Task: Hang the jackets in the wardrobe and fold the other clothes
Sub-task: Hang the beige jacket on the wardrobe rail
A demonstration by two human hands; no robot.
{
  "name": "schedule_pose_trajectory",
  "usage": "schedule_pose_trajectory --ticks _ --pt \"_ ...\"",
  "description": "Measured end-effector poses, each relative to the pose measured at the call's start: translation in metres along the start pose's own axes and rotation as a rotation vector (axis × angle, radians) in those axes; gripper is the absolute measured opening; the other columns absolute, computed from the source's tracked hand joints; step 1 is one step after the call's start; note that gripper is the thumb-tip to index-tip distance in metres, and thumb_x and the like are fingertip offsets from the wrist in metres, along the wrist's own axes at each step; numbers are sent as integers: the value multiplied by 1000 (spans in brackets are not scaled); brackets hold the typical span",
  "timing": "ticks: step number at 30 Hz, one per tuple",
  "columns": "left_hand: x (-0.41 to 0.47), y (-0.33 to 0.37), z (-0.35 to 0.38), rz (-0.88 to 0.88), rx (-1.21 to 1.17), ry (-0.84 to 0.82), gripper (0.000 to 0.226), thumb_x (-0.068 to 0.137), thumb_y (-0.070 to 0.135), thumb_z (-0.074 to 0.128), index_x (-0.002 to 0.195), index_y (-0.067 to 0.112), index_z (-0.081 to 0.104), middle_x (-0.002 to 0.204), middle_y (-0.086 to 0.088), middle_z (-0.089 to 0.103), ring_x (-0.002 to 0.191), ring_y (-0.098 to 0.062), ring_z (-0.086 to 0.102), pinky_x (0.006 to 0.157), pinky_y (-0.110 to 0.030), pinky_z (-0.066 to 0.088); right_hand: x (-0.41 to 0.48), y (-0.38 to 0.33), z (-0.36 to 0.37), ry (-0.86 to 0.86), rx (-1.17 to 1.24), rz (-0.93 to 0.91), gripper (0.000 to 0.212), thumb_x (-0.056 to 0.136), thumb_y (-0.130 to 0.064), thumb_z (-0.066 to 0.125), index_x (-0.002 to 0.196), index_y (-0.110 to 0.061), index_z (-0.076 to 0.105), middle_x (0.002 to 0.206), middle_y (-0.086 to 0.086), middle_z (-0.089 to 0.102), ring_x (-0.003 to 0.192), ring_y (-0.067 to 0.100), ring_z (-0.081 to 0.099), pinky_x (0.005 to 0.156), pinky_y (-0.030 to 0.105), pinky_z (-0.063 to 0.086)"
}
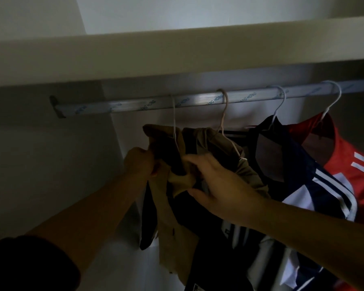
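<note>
Wardrobe (177,57): the interior fills the frame, with a pale shelf board across the upper half and dim light throughout.

Rail (198,100): a metal bar wrapped in printed film runs under the shelf from centre left to the right edge.

Tan jacket (177,234): it hangs at the centre of the frame below the rail, on the leftmost wire hanger (174,122). A dark lining shows at its open front. Its lower part drops to the bottom centre of the frame.

Navy jacket (298,164): it has white stripes and hangs just right of the tan one on its own hanger (278,110), touching it.

Red garment (353,156): it hangs at the right edge on the last hanger (332,101).

Left hand (139,162): centre left. The fingers are curled tight into a fist on the tan jacket's left front edge.

Right hand (219,183): centre right. The thumb and bent fingers pinch tan fabric at the jacket's front opening, and the fingertips are partly buried in the cloth.

A second hanger (224,114) hooks over the rail beside the first. I cannot tell which garment it carries.
</note>
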State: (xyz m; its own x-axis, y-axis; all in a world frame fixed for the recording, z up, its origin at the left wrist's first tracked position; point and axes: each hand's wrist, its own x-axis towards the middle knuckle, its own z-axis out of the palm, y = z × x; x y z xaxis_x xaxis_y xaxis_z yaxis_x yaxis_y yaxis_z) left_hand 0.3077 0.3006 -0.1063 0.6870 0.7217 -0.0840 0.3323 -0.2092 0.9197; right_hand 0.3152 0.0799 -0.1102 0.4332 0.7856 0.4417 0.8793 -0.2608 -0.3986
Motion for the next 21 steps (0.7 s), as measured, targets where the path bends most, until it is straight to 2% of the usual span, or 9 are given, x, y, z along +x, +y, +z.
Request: schedule_pose_trajectory --ticks 2,4,7,9,12,14,16,18,21 --pt "-1 -7 -2 12 -174 52 30 98 30 49 79 6 52 95 -22 61 70 -29 61 66 -36 53 -6 0 14 -72 135 289 80 89 -40 60 149 -34 8 145 -7 35 123 14 48 95 23 44" --pt "-4 -12 -2 50 -156 68 24 99 23 46 102 1 55 111 -24 59 87 -34 60 80 -42 51 -11 0 32 -199 147 457 71 91 -38 58 147 -26 16 121 -2 56 101 12 59 76 9 44" --pt "-24 -15 0 384 45 146 31 95 34 49 118 15 54 122 -13 55 105 -26 58 88 -41 51 -20 -3 47 -265 51 490 14 98 -31 48 95 -17 49 63 -6 41 49 3 38 37 8 29" --pt "-46 -14 -2 668 -25 -60 23 86 48 51 106 38 54 111 4 61 101 -15 61 84 -34 54 -23 -7 47 -257 -21 465 27 100 -32 43 75 -24 38 59 -6 34 45 6 31 35 13 28" --pt "-60 -24 -2 888 421 -270 37 69 63 59 100 50 42 102 21 57 102 -6 55 85 -26 47 -26 -12 41 -220 -56 439 22 99 -39 42 106 -20 50 63 -6 40 48 6 34 39 16 21" --pt "-61 -30 3 878 517 -269 38 75 52 66 102 38 43 97 15 55 95 -1 53 82 -23 47 -35 -16 40 -261 -153 395 45 98 -44 41 136 -18 37 73 -4 50 54 7 41 45 17 22" --pt "-62 -26 6 771 257 -261 15 86 27 66 89 26 51 83 12 57 74 9 57 67 -10 48 -43 -17 42 -333 -266 348 50 99 -46 37 138 -13 37 84 2 58 65 13 50 51 18 26" --pt "-62 -15 3 665 25 -207 21 89 11 62 79 27 53 75 13 58 63 14 56 57 -4 43 -48 -20 40 -355 -250 355 34 101 -43 33 106 -16 53 79 3 55 58 10 42 48 19 25" --pt "-65 2 -3 527 -155 -233 17 92 12 57 81 24 57 79 8 61 65 7 60 61 -9 47 -54 -26 34 -442 -244 375 41 103 -41 32 66 -24 28 63 -6 30 50 7 26 45 12 33"
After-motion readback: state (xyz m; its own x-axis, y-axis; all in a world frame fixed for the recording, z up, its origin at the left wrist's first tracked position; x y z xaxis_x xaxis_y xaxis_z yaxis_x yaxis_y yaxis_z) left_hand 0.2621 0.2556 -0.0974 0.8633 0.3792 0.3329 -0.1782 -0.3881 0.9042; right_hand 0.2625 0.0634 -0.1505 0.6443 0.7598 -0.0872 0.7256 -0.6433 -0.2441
